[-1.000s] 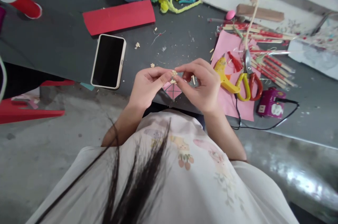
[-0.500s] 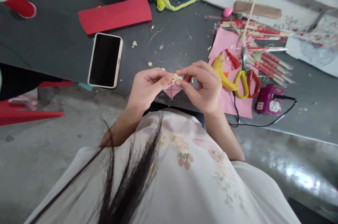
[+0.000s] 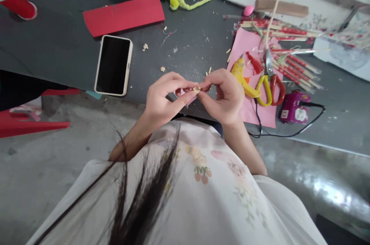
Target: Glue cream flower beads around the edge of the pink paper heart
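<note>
The person's left hand (image 3: 166,98) and right hand (image 3: 224,96) meet just above the near edge of a dark table (image 3: 69,50), each with thumb and forefinger pinched together on a small cream piece (image 3: 197,90). That piece sits between the two sets of fingertips, which cover much of it, so its full shape cannot be told. Below the hands a pink shape (image 3: 191,101) shows only in part. Beyond the left hand lie a little cream cluster (image 3: 163,69) and, farther out, a second clump (image 3: 145,47). A phone (image 3: 113,65) with a dark screen rests to the left, and a red card (image 3: 124,15) lies behind it. To the right, a pink sheet (image 3: 267,116) lies under a yellow glue gun (image 3: 243,79), a red tassel (image 3: 254,62) and scissors (image 3: 263,91) with one yellow and one red handle. Wrapped sticks (image 3: 295,73) are spread past the sheet, and a purple box (image 3: 294,108) with a black cable (image 3: 291,136) stands just beside its right edge.
</note>
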The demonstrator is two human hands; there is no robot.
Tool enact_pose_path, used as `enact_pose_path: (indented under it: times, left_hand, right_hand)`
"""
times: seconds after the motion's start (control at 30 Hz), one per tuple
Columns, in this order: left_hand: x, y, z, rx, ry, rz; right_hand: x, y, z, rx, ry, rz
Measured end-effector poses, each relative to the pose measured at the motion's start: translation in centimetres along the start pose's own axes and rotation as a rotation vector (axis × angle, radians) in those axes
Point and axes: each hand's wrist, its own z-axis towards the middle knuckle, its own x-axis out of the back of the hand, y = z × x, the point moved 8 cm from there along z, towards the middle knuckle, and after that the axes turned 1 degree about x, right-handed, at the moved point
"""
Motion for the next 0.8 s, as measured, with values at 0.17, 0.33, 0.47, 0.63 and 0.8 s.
enact_pose_path:
  times: [0.17,0.33,0.47,0.63,0.8]
  left_hand:
    - [0.1,1.4,-0.5,-0.134,0.036,0.169]
    - [0.1,1.7,-0.7,-0.171,0.052,0.255]
    - [0.1,1.9,-0.6,-0.169,0.051,0.244]
    - [-0.5,0.8,-0.8,-0.03,-0.003,0.21]
    - [-2.4,-1.7,-2.1,0.102,-0.131,0.14]
  right_hand:
    - [-0.1,1.4,-1.0,-0.126,-0.023,-0.054]
    - [0.1,1.3,-1.2,-0.093,0.0,-0.063]
    - [0.4,0.8,-1.1,-0.058,0.015,-0.091]
    - [0.6,0.3,-1.4,-0.004,-0.011,-0.109]
    - [0.6,1.0,-3.9,-0.095,-0.102,-0.095]
